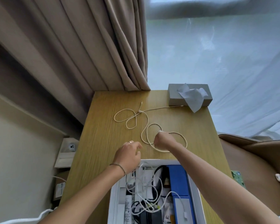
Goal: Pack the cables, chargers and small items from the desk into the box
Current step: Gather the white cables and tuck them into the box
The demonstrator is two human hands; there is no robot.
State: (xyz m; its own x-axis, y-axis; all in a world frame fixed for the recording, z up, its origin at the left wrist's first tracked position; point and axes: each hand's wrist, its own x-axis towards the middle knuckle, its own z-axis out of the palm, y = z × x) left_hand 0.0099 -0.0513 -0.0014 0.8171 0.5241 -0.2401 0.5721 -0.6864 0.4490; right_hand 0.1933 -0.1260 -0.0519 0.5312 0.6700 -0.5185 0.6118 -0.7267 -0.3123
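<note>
Right hand (pixel 162 140) grips beige cable (pixel 137 118), fingertips hidden; box (pixel 115 191) cropped

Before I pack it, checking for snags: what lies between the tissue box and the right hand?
Head view: only the beige cable, looped on bare desk.

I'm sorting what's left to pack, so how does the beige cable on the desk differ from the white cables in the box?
The beige cable lies in loose loops on the wooden desk, with the right hand pinching one end; the white cables sit tangled inside the box, untouched. The beige one looks braided and tan, the others smooth white. Both are thin cords.
</note>
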